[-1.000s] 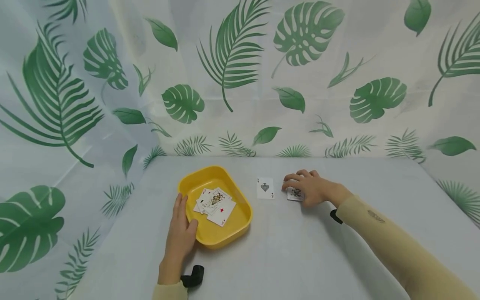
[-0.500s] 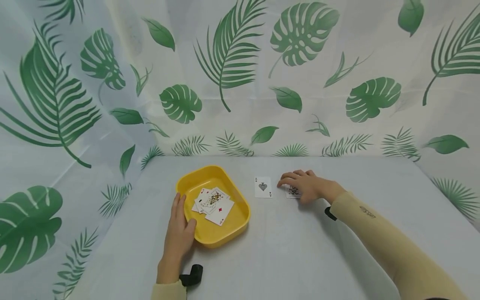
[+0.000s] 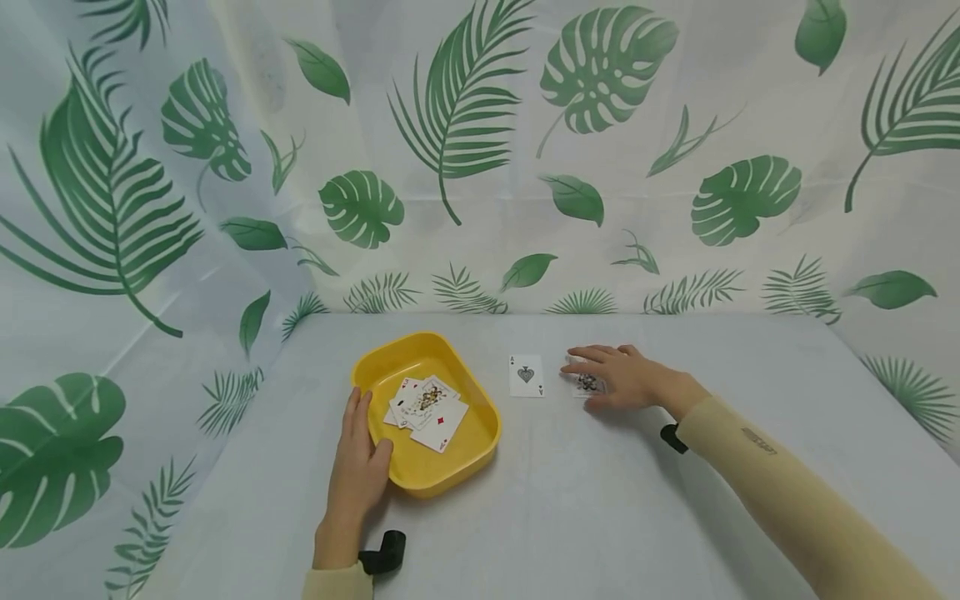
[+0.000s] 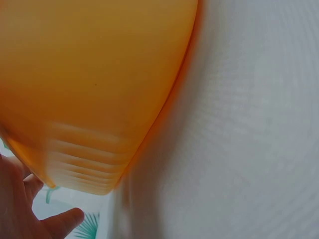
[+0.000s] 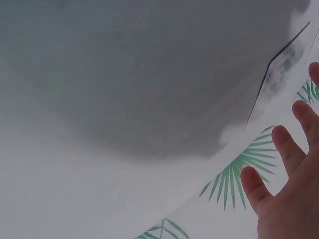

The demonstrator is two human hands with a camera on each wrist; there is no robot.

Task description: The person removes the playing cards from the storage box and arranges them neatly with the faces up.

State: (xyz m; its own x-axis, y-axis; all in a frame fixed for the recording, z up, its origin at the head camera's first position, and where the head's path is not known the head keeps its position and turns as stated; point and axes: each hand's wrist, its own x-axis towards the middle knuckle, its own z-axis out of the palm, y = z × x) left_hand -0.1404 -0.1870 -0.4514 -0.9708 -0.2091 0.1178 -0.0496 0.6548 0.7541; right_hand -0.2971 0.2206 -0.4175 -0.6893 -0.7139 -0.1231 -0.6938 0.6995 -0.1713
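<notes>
Leaf-print cloth backs a grey table (image 3: pixel 570 500). The left hand (image 3: pixel 358 467) lies flat against the tray (image 3: pixel 480 433). The right hand (image 3: pixel 626 379), curled before, now spreads over a card (image 3: pixel 587 384), probably touching it, beside the ace (image 3: pixel 526 376).
</notes>
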